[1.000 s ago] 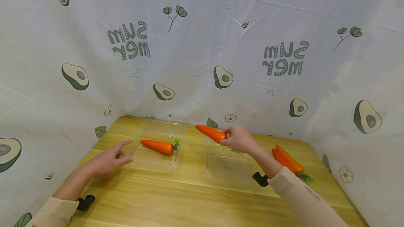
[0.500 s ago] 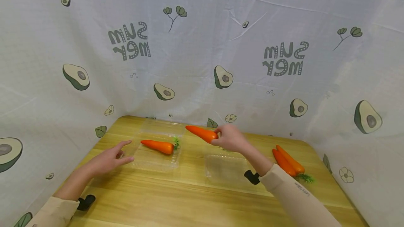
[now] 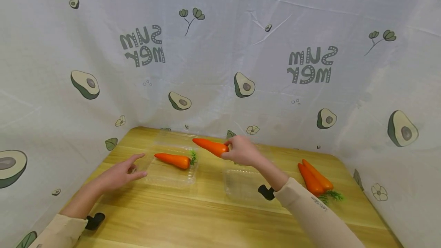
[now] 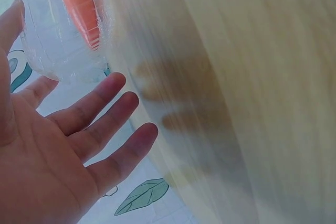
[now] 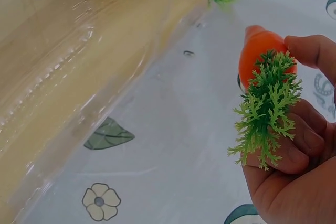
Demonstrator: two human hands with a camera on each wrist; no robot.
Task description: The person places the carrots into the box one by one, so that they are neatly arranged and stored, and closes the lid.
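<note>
My right hand [image 3: 242, 151] pinches a carrot [image 3: 210, 146] by its thick end above the table, the tip pointing left; in the right wrist view its green leaves [image 5: 270, 108] hang over the curled fingers. A second carrot [image 3: 173, 160] lies in the left clear plastic container [image 3: 169, 180]. Beside that container's left edge is my left hand [image 3: 118, 175], its fingers spread and holding nothing. In the left wrist view the palm [image 4: 47, 166] shows, with the fingertips near the container's wall [image 4: 52, 69].
A second clear container [image 3: 244, 185] stands open at the middle right, partly behind the right forearm. Two carrots [image 3: 315, 179] lie together on the table at the right. A printed cloth [image 3: 213, 49] hangs behind the wooden table [image 3: 193, 217].
My right hand has moved left with the carrot, from above the right container toward the left one. The left hand has stayed in almost the same place.
</note>
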